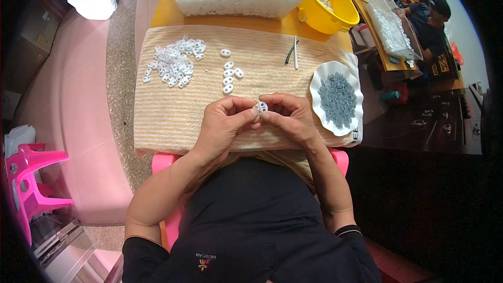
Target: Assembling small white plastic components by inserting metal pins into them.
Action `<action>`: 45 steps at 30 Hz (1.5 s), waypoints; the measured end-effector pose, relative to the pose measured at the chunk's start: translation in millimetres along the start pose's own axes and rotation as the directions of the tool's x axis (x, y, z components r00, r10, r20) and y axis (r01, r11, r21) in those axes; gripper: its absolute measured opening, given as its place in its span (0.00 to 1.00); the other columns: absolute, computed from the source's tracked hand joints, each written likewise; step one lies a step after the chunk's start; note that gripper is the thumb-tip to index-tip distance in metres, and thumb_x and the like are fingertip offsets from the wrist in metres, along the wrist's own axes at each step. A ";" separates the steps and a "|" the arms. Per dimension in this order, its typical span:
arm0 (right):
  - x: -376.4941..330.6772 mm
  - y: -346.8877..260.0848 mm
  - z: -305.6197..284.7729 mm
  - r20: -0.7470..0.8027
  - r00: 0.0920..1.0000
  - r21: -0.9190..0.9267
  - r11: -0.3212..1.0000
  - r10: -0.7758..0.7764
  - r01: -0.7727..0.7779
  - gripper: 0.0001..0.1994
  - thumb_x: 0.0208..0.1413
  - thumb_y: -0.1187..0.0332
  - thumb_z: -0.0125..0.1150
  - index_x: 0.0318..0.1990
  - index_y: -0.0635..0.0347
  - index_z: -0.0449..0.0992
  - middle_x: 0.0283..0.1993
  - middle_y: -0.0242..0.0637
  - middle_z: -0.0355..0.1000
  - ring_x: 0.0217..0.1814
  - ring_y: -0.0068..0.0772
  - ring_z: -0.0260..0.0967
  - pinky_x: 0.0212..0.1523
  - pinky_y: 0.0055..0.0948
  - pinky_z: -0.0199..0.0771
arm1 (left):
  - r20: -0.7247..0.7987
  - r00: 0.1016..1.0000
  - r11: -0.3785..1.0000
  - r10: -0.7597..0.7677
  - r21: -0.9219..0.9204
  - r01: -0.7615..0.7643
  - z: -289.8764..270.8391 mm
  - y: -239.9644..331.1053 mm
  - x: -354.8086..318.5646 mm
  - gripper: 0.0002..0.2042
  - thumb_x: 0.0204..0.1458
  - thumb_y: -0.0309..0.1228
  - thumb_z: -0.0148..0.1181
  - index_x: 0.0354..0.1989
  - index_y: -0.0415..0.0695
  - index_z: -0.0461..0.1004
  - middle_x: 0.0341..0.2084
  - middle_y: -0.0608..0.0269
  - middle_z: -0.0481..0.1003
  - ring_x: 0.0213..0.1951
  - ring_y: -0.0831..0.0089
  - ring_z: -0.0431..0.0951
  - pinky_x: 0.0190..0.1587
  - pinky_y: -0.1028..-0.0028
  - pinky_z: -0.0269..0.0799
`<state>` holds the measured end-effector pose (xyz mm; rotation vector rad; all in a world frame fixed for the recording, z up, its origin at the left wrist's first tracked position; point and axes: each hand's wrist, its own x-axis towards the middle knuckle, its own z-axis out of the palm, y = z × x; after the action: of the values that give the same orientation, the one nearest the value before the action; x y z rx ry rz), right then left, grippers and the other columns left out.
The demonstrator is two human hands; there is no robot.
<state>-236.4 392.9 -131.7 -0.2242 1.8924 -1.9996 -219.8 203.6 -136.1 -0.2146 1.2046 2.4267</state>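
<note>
Above the near part of a striped towel (173, 118), my left hand (222, 126) and my right hand (290, 119) meet, fingertips pinching one small white plastic piece with holes (262, 107). Just beyond my left hand, several white oval two-hole pieces (228, 80) lie in a loose column. Farther left is a heap of smaller white plastic pieces (175, 62). A white scalloped dish (316, 91) stands to the right of my right hand, filled with small grey-blue screw-like pieces (338, 100). A thin white stick (296, 55) and a thin black stick (289, 52) lie near the far right.
At the far edge stand a clear plastic bin (236, 8) heaped with white pieces and a yellow basin (338, 21). A person (427, 26) sits at another table on the right, beside a bin of white pieces (387, 29). Pink stools (39, 191) stand at left.
</note>
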 end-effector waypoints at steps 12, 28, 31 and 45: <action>-0.5 -2.4 0.4 -0.005 1.000 -0.020 1.000 0.018 -0.018 0.16 0.51 0.78 0.65 0.48 0.66 0.75 0.41 0.34 0.75 0.42 0.21 0.72 0.44 0.20 0.73 | 0.001 1.000 1.000 -0.021 -0.013 0.021 -0.5 0.4 -0.7 0.08 0.52 0.24 0.61 0.40 0.36 0.73 0.32 0.60 0.77 0.32 0.76 0.77 0.38 0.76 0.78; -5.1 -5.3 1.0 0.003 0.999 0.142 0.989 0.040 -0.040 0.14 0.51 0.78 0.63 0.47 0.68 0.75 0.41 0.37 0.76 0.42 0.23 0.73 0.45 0.22 0.74 | 0.064 0.990 0.983 -0.127 -0.129 0.134 2.1 4.7 -2.9 0.08 0.52 0.23 0.61 0.39 0.37 0.74 0.33 0.59 0.77 0.33 0.75 0.78 0.39 0.77 0.78; -6.6 -10.7 3.7 0.003 0.999 0.145 0.988 0.046 -0.046 0.14 0.51 0.77 0.64 0.47 0.68 0.75 0.41 0.37 0.76 0.42 0.23 0.73 0.44 0.23 0.75 | 0.086 0.986 0.980 -0.143 -0.130 0.153 2.7 5.8 -3.1 0.08 0.52 0.24 0.61 0.39 0.37 0.73 0.33 0.60 0.77 0.34 0.75 0.78 0.39 0.77 0.79; -5.2 -10.6 2.8 0.073 0.985 0.094 0.984 -0.158 0.151 0.13 0.49 0.75 0.67 0.42 0.68 0.75 0.33 0.31 0.67 0.34 0.20 0.66 0.35 0.19 0.69 | 0.209 0.965 0.971 -0.156 -0.146 0.188 3.3 10.0 -6.1 0.06 0.52 0.27 0.62 0.32 0.41 0.71 0.30 0.63 0.75 0.33 0.78 0.76 0.35 0.79 0.76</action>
<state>-232.3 392.5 -120.2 -0.4334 1.7818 -2.1353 -218.5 199.0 -124.9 -0.1192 0.8639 2.3318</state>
